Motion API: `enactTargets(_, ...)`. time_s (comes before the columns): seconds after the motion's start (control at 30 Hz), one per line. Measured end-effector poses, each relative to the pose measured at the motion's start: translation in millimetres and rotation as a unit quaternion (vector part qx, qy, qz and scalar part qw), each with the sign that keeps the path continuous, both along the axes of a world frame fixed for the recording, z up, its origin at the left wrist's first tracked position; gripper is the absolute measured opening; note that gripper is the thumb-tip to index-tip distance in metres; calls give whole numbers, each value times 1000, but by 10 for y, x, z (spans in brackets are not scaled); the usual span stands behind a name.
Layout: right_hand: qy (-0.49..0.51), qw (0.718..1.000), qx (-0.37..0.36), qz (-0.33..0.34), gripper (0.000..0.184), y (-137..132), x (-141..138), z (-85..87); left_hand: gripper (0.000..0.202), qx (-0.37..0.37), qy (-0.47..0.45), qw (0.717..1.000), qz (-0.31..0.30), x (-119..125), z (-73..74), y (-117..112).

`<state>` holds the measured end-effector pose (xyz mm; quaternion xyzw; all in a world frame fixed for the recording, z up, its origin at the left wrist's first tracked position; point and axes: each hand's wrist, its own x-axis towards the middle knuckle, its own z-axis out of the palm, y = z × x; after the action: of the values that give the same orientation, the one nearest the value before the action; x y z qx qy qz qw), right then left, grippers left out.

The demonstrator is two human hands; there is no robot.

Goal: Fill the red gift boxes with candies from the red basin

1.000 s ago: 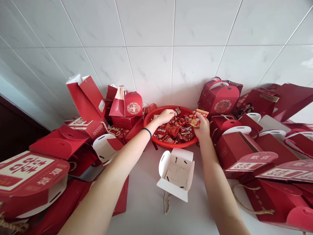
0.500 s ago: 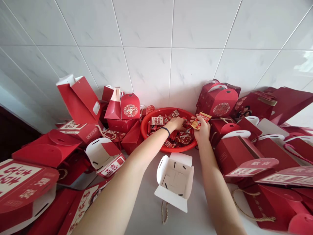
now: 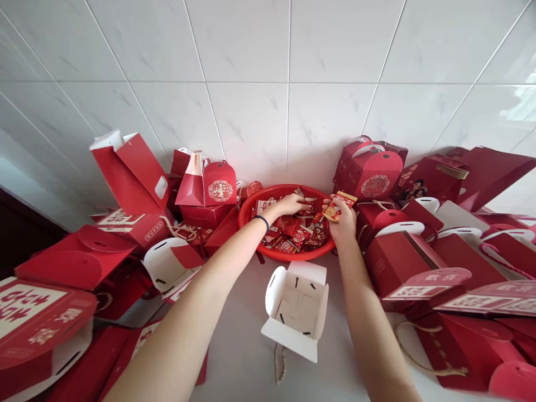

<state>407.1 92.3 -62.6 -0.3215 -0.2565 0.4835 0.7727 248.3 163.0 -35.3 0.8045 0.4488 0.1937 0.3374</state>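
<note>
Left hand (image 3: 292, 204) back from the right hand (image 3: 345, 222), over the red basin (image 3: 298, 257).
Vs. 0.5 s earlier: left hand shifts leftward, opening a gap between the 2 hands; fingers part-extended over the wrapped sweets (image 3: 290, 226), cannot tell if any is gripped. Right hand unchanged, fingers closed around 1 gold-and-red packet (image 3: 332, 213) at the basin's right side. Open box (image 3: 300, 308) stays just in front.

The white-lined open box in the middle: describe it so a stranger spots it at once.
Find the big red basin by the tiled wall. On its near side, on the grey surface, stands the open box. Unlike the red boxes crowded to left and right, it stands apart, white inside facing up, with a rope loop at its near edge.
</note>
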Motion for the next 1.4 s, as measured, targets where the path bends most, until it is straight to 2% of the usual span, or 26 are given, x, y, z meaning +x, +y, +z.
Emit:
enactTargets(0.13,-1,1000,-3,19,12,-19,-17,27,28,-40,-69,996,25,-241,137,-79)
enactTargets(0.33,-24,997,-6,74,13,-128,-70,142,31,-120,-140,982,41,-454,222,-330)
enactTargets(0.47,-50,990,-13,129,13,-281,-125,278,23,-193,-184,963,34,-507,369,-650)
enactTargets(0.57,-76,982,-15,171,23,-471,-166,406,18,-243,-201,949,21,-540,514,-959)
enactTargets(0.73,-202,939,13,277,44,-889,-179,603,19,-204,-214,955,0,-546,642,-1475)
enactTargets(0.8,-239,928,28,285,47,-1039,-150,652,23,-207,-225,952,-13,-541,639,-1650)
enactTargets(0.93,-295,923,35,244,45,-1230,-52,678,34,-221,-185,957,-18,-572,549,-1908)
enactTargets(1.07,-317,922,32,221,42,-1306,15,660,29,-159,-101,982,14,-660,448,-2088)
enactTargets(1.2,-333,910,28,246,41,-1369,-14,697,43,-107,-60,992,6,-751,408,-2274)
enactTargets(1.3,-364,889,35,275,40,-1421,-61,742,37,-45,-69,997,3,-801,359,-2410)
enactTargets(1.4,-408,852,40,327,42,-1448,-95,760,28,27,-97,995,24,-837,249,-2519)
